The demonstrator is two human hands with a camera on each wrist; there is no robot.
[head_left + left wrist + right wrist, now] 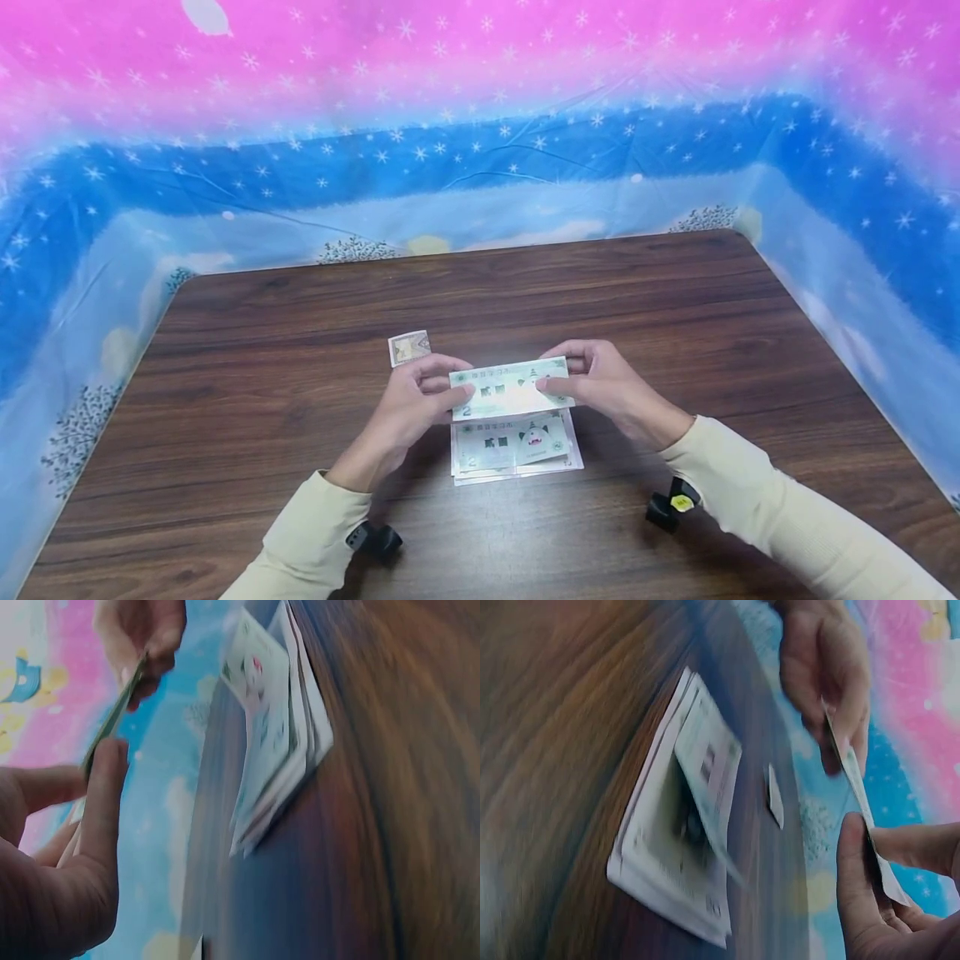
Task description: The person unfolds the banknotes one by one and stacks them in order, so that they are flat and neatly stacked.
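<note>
Between thumb and fingers, my left hand (420, 396) pinches the left end of a pale green banknote (510, 400) printed with a 2. The opposite end is pinched by my right hand (603, 383), so the note is held flat above the table. Beneath and nearer to me lies a stack of similar notes (495, 450). In the right wrist view the top note (712, 765) of this stack lifts at one edge, apart from those under it. Both wrist views show the held note (112, 720) nearly edge-on.
A small brownish paper note (409, 348) lies on the dark wood table (262, 400) beyond my left hand. A pink and blue snowflake-patterned cloth (450, 150) hangs around the table's far and side edges. Dark camera mounts (375, 542) sit at both wrists.
</note>
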